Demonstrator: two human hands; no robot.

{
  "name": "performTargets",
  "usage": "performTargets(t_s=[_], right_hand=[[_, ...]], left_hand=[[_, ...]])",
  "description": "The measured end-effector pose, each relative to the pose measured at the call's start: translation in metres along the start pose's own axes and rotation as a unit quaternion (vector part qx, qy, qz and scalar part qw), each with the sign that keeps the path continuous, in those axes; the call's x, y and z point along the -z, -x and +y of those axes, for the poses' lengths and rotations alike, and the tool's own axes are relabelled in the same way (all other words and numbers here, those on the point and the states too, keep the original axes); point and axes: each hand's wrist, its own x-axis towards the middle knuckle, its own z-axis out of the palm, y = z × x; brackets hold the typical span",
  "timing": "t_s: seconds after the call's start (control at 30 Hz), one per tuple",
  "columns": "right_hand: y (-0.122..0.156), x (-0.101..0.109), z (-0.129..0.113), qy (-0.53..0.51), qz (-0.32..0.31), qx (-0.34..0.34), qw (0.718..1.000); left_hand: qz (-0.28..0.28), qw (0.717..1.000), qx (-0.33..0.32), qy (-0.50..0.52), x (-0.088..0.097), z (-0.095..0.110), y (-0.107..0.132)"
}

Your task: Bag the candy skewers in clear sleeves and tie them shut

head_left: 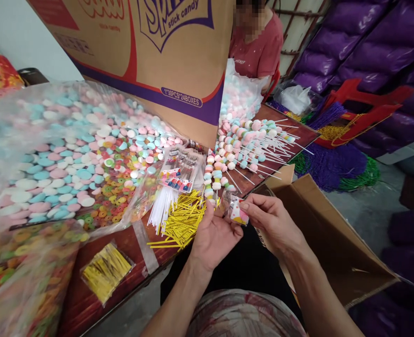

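The step in hand seems to be handling one small clear plastic packet printed in white, pink and yellow (pixel 240 213), taken singly between the two hands. Any further move on it would, I judge, call for the left fingers to take a second grip on the film, since thin plastic like this probably slips, clings and folds easily.

The packet is above the person's lap, just off the near edge of the reddish-brown wooden table (pixel 87 306). It looks glossy and a little crumpled, tilted, with the coloured print towards its right part and see-through film towards the left; whether anything is inside, I cannot tell.

The right hand (pixel 273 222) has its thumb and forefinger pressed together on the packet's right side, the other fingers bent behind. The left hand (pixel 216 238) is palm up, thumb lifted well away, its fingers loosely curled under the packet; they look clear of a firm hold, though whether they touch the film is hard to see.

Near the left hand lie a loose heap of shiny gold twist ties (pixel 186 217) and a bundle of thin white sticks (pixel 163 210). Beyond both hands lie pastel candy skewers on white sticks (pixel 235 145) and a stack of flat clear printed packets (pixel 182 168)
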Motion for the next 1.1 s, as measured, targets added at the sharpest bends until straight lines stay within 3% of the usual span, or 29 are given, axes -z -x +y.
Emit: performTargets(t_s=[0.13, 0.2, 0.3, 0.4, 0.57, 0.73, 0.9, 1.1], right_hand=[[0.003, 0.009, 0.002, 0.073, 0.009, 0.019, 0.997], [0.003, 0.009, 0.006, 0.09, 0.026, 0.028, 0.995], [0.003, 0.002, 0.014, 0.079, 0.058, 0.058, 0.993], [0.004, -0.014, 0.024, 0.034, 0.063, 0.095, 0.993], [0.003, -0.041, 0.042, -0.007, 0.085, 0.123, 0.989], [-0.006, -0.047, 0.051, 0.006, 0.13, 0.111, 0.985], [-0.009, -0.051, 0.049, 0.045, 0.099, 0.142, 0.984], [-0.01, -0.057, 0.051, 0.033, 0.09, 0.126, 0.987]], left_hand=[[0.032, 0.985, -0.117, -0.122, 0.001, -0.002, -0.001], [0.051, 0.956, -0.195, -0.214, 0.001, -0.002, -0.002], [0.08, 0.888, -0.314, -0.325, 0.004, -0.003, -0.003], [0.124, 0.853, -0.371, -0.345, 0.008, -0.002, -0.003], [0.144, 0.847, -0.393, -0.329, 0.009, -0.003, 0.002], [0.145, 0.845, -0.394, -0.332, 0.009, -0.004, 0.01], [0.176, 0.875, -0.384, -0.236, 0.003, 0.005, 0.012], [0.175, 0.868, -0.408, -0.221, -0.007, 0.01, 0.01]])
